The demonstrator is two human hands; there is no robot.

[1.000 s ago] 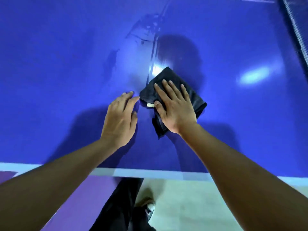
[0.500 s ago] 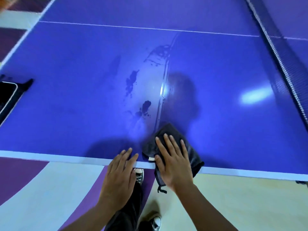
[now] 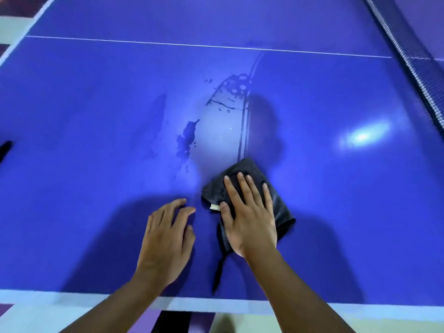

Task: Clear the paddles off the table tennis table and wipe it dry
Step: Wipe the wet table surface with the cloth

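Note:
The blue table tennis table (image 3: 96, 145) fills the view. A dark grey folded cloth (image 3: 245, 174) lies on it near the front edge, and my right hand (image 3: 249, 219) presses flat on top of it, fingers spread. My left hand (image 3: 165, 239) rests flat on the bare table just left of the cloth, holding nothing. Beyond the cloth, dark water patches (image 3: 187, 138) and a streaked wet trail (image 3: 228, 97) mark the surface. No paddle is clearly visible.
The net (image 3: 413, 66) runs along the right side. A white centre line (image 3: 168, 44) crosses the far part of the table. A dark object (image 3: 4, 147) pokes in at the left edge. The white front edge (image 3: 240, 305) borders a purple and cream floor.
Half a second ago both hands and the cloth were at the table's front edge; now they lie further in on the table, the cloth close to the wet patches.

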